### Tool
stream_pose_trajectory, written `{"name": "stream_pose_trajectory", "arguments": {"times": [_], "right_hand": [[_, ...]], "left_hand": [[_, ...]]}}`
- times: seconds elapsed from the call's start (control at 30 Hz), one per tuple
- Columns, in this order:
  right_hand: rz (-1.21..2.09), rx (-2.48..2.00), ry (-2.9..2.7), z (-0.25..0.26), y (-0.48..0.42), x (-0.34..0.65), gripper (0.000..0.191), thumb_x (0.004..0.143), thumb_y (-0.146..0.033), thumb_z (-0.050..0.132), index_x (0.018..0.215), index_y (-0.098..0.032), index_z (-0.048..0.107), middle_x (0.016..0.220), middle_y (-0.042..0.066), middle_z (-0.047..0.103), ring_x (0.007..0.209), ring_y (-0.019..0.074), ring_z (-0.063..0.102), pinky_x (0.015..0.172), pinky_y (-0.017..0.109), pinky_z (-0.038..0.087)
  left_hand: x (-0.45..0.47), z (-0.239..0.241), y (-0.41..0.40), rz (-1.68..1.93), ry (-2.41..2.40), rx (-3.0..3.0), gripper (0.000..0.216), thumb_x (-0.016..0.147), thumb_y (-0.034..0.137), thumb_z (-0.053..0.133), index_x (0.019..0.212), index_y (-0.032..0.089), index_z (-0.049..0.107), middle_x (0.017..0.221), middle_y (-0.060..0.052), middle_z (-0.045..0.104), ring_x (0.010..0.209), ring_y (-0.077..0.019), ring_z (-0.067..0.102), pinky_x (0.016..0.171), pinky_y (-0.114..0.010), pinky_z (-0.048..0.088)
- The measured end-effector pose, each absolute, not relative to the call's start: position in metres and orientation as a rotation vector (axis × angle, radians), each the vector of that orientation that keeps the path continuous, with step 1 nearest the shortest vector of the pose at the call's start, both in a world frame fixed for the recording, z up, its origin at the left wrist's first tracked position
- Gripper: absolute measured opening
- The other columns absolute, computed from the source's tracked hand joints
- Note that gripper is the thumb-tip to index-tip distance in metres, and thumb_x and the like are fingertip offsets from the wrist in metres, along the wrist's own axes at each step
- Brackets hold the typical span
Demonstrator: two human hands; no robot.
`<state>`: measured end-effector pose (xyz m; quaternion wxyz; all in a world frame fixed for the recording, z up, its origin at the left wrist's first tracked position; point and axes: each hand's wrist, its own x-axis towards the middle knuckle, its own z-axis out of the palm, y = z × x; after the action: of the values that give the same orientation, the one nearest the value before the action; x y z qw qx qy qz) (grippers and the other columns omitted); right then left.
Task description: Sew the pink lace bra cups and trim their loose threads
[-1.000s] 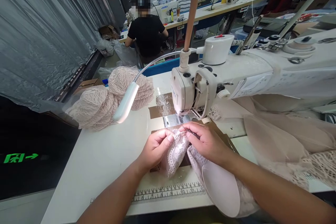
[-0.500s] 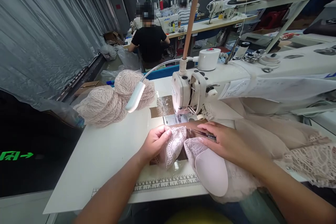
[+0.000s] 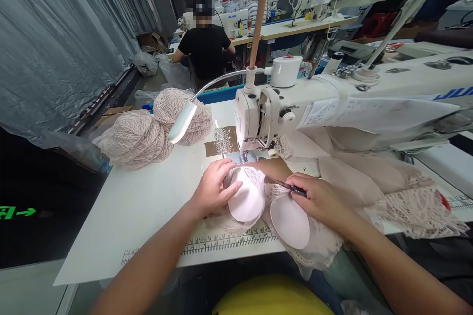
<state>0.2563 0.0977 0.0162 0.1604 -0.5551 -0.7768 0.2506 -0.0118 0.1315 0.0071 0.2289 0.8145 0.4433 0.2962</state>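
Observation:
My left hand (image 3: 216,188) is closed on a lace bra cup (image 3: 246,197), thumb on the pale smooth pad and fingers at its upper lace edge. The cup lies just in front of the sewing machine's needle area (image 3: 244,155). In my right hand (image 3: 314,197) is a slim dark pointed tool (image 3: 297,190), its tip aimed left at the lace; its exact kind is unclear. Below that hand lies a second bra cup (image 3: 290,221), joined to more lace that hangs over the table's front edge.
Two stacks of beige lace cups (image 3: 138,138) sit at the left, beneath a bendable lamp (image 3: 183,123). Beige mesh and lace pieces (image 3: 351,177) spread to the right under the machine arm (image 3: 332,88). A printed ruler (image 3: 229,241) runs along the front edge. A person (image 3: 203,51) sits ahead.
The left cup has been turned so its smooth pad faces up, and my left thumb now lies on it. My right hand has closed more around the dark tool. The camera view has shifted slightly.

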Motion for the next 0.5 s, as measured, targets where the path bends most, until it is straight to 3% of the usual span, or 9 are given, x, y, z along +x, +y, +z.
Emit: {"name": "stream_pose_trajectory", "arguments": {"times": [0.1, 0.33, 0.43, 0.5], "right_hand": [[0.666, -1.598, -2.236, 0.018, 0.097, 0.257, 0.013, 0.082, -0.018, 0.042, 0.077, -0.02, 0.054, 0.082, 0.001, 0.06, 0.072, 0.0159, 0.055, 0.059, 0.026, 0.036], [0.395, -1.795, -2.466, 0.023, 0.097, 0.265, 0.013, 0.077, -0.013, 0.042, 0.071, -0.02, 0.052, 0.075, 0.001, 0.059, 0.066, 0.0172, 0.055, 0.054, 0.026, 0.031], [0.436, -1.713, -2.598, 0.024, 0.099, 0.276, 0.014, 0.074, -0.01, 0.043, 0.068, -0.02, 0.051, 0.075, 0.002, 0.06, 0.067, 0.018, 0.056, 0.057, 0.027, 0.033], [0.44, -1.617, -2.587, 0.027, 0.103, 0.281, 0.016, 0.076, -0.01, 0.041, 0.077, -0.02, 0.054, 0.083, 0.003, 0.061, 0.074, 0.019, 0.058, 0.061, 0.027, 0.036]], "left_hand": [[-0.011, 0.005, 0.131, 0.596, 1.37, 2.251, 0.037, 0.08, 0.026, 0.055, 0.116, 0.02, 0.055, 0.108, -0.008, 0.063, 0.098, -0.0247, 0.056, 0.084, -0.038, 0.046], [-0.033, 0.027, 0.141, 0.479, 1.515, 2.103, 0.032, 0.076, 0.015, 0.044, 0.104, 0.019, 0.06, 0.077, 0.0, 0.06, 0.068, -0.0155, 0.055, 0.063, -0.026, 0.043], [-0.042, 0.043, 0.149, 0.37, 1.486, 2.173, 0.032, 0.076, 0.015, 0.043, 0.102, 0.02, 0.061, 0.078, 0.0, 0.06, 0.064, -0.0143, 0.052, 0.06, -0.025, 0.041], [-0.043, 0.051, 0.154, 0.33, 1.437, 2.232, 0.033, 0.075, 0.013, 0.044, 0.102, 0.02, 0.061, 0.084, -0.001, 0.061, 0.067, -0.0144, 0.053, 0.061, -0.025, 0.04]]}}
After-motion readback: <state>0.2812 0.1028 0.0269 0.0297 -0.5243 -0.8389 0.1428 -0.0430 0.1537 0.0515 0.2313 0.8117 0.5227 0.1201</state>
